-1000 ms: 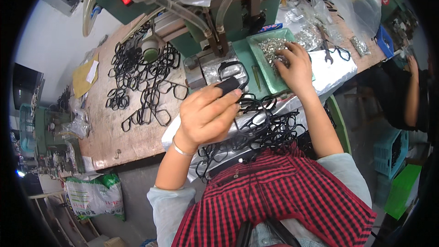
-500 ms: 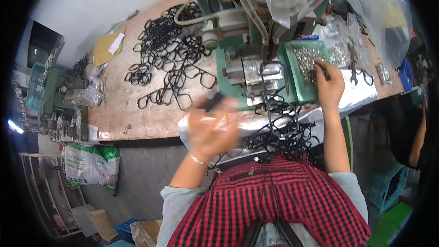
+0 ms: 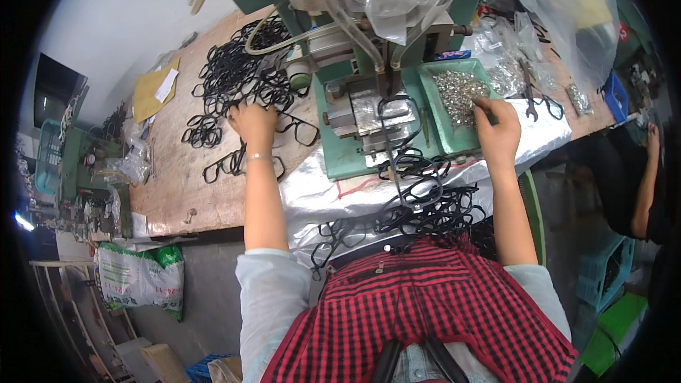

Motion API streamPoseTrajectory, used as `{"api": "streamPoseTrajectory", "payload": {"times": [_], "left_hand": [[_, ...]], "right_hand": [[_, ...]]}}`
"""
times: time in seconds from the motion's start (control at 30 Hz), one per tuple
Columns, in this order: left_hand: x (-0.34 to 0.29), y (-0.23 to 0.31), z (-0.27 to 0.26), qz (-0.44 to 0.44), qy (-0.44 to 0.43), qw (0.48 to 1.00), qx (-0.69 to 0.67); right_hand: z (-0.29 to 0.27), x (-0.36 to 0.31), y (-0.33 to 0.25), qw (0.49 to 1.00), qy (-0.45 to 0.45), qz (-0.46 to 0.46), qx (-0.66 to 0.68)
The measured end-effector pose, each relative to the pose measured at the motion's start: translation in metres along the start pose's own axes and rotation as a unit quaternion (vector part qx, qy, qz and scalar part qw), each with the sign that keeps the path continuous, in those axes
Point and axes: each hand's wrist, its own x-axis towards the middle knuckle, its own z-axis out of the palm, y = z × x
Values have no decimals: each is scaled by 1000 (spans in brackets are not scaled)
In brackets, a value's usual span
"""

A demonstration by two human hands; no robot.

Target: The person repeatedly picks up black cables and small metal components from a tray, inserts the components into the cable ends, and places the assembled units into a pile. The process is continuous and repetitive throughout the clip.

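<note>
On the left of the bench my left hand [image 3: 254, 126] reaches into a pile of black eyeglass frames [image 3: 237, 64]. Its fingers curl down around a frame there, and the fingertips are partly hidden. My right hand [image 3: 500, 131] is at the right side of a green tray [image 3: 429, 110] filled with small shiny metal parts [image 3: 457, 96]. Thumb and forefinger are pinched together at the parts; anything between them is too small to make out. Between my hands, one black eyeglass frame [image 3: 399, 98] stands at the machine's metal fixture [image 3: 386, 117].
The green machine [image 3: 333, 163] rises in the middle with hoses above it. More black frames [image 3: 433, 206] lie on silver foil [image 3: 312, 188] at my lap. A wrench [image 3: 530, 96] and plastic bags are on the right. Another person's arm [image 3: 645, 188] shows at far right.
My left hand, blurred before the machine with something dark at its fingers, has moved left and away from me onto the frame pile. My right hand stays at the tray's parts. The view has shifted slightly.
</note>
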Motion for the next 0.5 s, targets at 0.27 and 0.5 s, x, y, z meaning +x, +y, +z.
{"api": "streamPoseTrajectory", "payload": {"times": [0.27, 0.5], "left_hand": [[-51, 15, -50, -8, 142, 850, -506], [-88, 22, -46, -105, 39, 722, -683]], "right_hand": [[-34, 4, -51, 984, -88, 26, 150], [27, 32, -114, 894, -159, 69, 414]]}}
